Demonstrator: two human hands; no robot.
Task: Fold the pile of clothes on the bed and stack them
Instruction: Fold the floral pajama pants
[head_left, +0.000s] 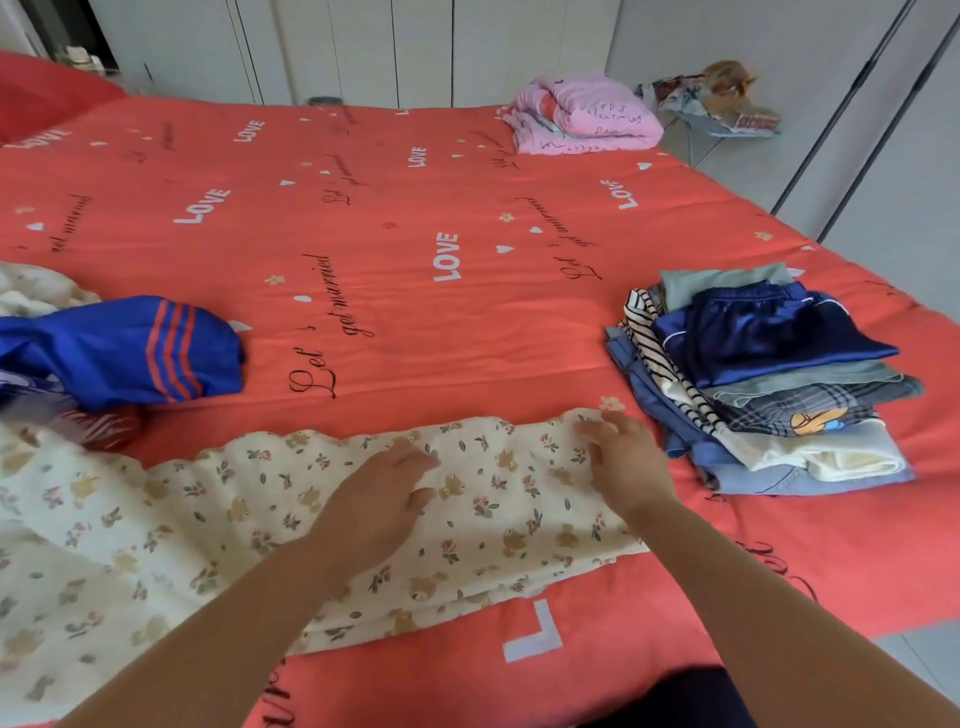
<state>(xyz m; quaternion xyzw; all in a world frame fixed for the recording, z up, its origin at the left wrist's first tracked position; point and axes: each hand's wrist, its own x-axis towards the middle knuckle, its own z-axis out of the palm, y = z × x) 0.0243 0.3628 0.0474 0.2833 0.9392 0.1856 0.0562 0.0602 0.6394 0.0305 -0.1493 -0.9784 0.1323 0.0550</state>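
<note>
Your left hand (382, 499) lies flat, fingers straight, on the cream floral garment (291, 525) spread along the near edge of the bed (415, 322). Your right hand (626, 462) presses its right end, fingers relaxed and spread. Just right of that sits the folded stack (769, 384), navy satin on top. Far left waits the unfolded pile (114, 348), blue with red stripes. A pink bundle (582, 117) rests at the far corner.
</note>
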